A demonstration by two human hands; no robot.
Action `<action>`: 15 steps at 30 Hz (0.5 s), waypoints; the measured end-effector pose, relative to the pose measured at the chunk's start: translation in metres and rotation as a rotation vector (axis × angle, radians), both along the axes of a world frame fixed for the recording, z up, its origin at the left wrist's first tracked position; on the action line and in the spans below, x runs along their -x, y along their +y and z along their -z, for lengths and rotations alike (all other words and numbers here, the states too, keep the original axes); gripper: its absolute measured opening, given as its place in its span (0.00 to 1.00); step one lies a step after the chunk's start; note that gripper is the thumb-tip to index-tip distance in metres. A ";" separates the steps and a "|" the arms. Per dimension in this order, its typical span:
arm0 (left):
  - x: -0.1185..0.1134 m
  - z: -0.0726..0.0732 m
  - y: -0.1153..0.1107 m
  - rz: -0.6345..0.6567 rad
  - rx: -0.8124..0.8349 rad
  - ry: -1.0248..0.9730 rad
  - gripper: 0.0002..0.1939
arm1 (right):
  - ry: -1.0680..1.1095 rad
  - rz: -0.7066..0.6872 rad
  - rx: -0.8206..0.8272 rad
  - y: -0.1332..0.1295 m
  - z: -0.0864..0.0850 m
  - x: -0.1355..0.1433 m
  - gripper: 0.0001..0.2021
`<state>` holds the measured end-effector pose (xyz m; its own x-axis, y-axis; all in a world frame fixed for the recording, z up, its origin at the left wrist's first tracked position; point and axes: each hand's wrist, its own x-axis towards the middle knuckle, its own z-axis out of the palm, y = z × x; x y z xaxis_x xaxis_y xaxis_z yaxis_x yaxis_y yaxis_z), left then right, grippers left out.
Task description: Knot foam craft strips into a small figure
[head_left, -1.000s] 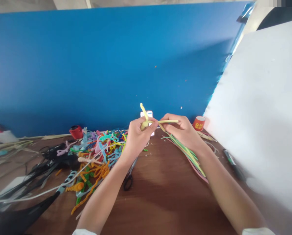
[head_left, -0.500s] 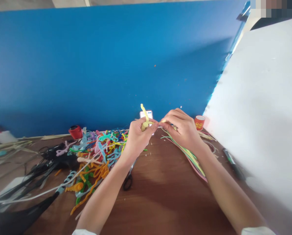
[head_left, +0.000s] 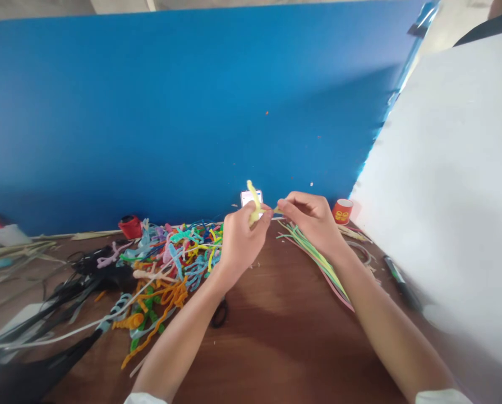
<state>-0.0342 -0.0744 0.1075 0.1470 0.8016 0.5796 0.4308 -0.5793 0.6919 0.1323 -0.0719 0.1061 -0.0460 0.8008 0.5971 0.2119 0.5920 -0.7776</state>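
Observation:
My left hand (head_left: pixel 246 235) pinches a yellow pipe cleaner (head_left: pixel 254 195), one end of which sticks up above the thumb. A thin stretch of it runs across to my right hand (head_left: pixel 312 219), whose thumb and fingers are closed on the other end. Just behind my left hand a phone (head_left: pixel 246 197) with a lit screen leans against the blue partition, partly covered. Under my right wrist lies a bundle of pastel pipe cleaners (head_left: pixel 313 252) in green, yellow and pink.
To the left is a heap of many-coloured pipe cleaners (head_left: pixel 179 264), with a white cable (head_left: pixel 86 325) across it. Scissors (head_left: pixel 220 313) lie beside my left forearm. A red paper cup (head_left: pixel 342 211) and a marker (head_left: pixel 402 283) are on the right. A blue partition (head_left: pixel 192 112) closes off the back.
My left hand has turned a little, and the raised yellow end has shifted slightly right. My right hand has rolled, its fingers curling differently around the pipe cleaner.

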 end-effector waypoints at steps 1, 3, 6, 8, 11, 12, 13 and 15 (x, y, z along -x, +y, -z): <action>0.001 -0.002 0.001 0.046 0.078 -0.086 0.13 | -0.020 0.037 -0.059 -0.001 -0.001 -0.002 0.17; 0.003 -0.005 0.004 0.118 0.205 -0.242 0.13 | -0.073 0.090 -0.190 -0.002 -0.003 -0.007 0.14; 0.004 -0.005 0.008 0.173 0.312 -0.366 0.13 | -0.226 0.114 -0.410 -0.001 -0.004 -0.017 0.09; 0.004 -0.005 0.009 0.205 0.350 -0.369 0.12 | -0.365 0.079 -0.533 0.000 -0.004 -0.024 0.11; 0.004 -0.005 0.008 0.235 0.388 -0.345 0.12 | -0.533 0.030 -0.591 0.002 -0.003 -0.030 0.12; 0.004 -0.005 0.007 0.237 0.393 -0.336 0.12 | -0.564 0.039 -0.596 0.003 -0.002 -0.031 0.12; 0.004 -0.006 0.007 0.238 0.396 -0.325 0.12 | -0.581 0.060 -0.601 0.004 -0.001 -0.031 0.11; 0.004 -0.007 0.005 0.246 0.401 -0.293 0.12 | -0.590 0.100 -0.614 0.006 0.001 -0.031 0.09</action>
<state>-0.0385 -0.0691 0.1141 0.2364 0.9301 0.2812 0.0717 -0.3053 0.9495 0.1633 -0.0661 0.1047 -0.4319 0.3601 0.8269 0.5547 0.8290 -0.0713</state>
